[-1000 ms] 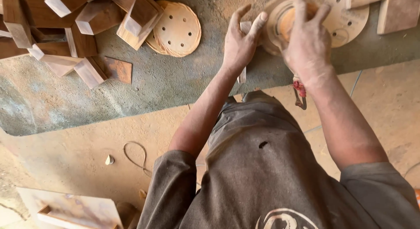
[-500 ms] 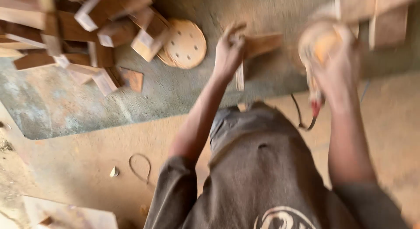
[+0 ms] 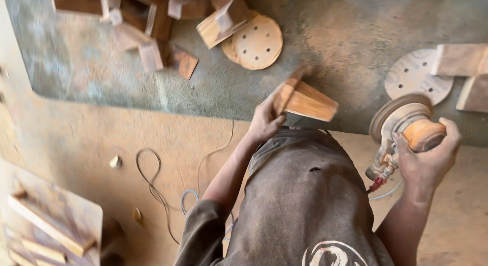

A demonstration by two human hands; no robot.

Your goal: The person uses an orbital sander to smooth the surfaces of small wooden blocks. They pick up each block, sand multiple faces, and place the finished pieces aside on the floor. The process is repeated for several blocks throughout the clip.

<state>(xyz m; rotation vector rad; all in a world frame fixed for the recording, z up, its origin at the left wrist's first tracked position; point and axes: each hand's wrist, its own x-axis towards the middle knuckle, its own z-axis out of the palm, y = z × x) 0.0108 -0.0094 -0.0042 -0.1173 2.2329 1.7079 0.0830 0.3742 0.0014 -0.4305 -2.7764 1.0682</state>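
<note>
My left hand (image 3: 265, 121) grips one end of a wedge-shaped wooden block (image 3: 306, 99), holding it tilted in the air just over the near edge of the dusty workbench (image 3: 325, 37). My right hand (image 3: 428, 159) is closed around the orange top of a round orbital sander (image 3: 404, 124), lifted off the bench and turned on its side, its pad facing left toward the block. The two are apart, with a gap between block and pad. My dark shirt fills the lower middle of the view.
A heap of wooden blocks (image 3: 152, 22) lies at the bench's far left. Perforated sanding discs lie near it (image 3: 255, 42) and at the right (image 3: 417, 75), beside more blocks (image 3: 460, 60). A cable (image 3: 152, 187) loops on the dusty floor; a wooden board (image 3: 48, 220) sits lower left.
Both hands have come off the bench toward me. The left picked up the wooden block, and the right lifted the sander and tipped it sideways. The view has shifted.
</note>
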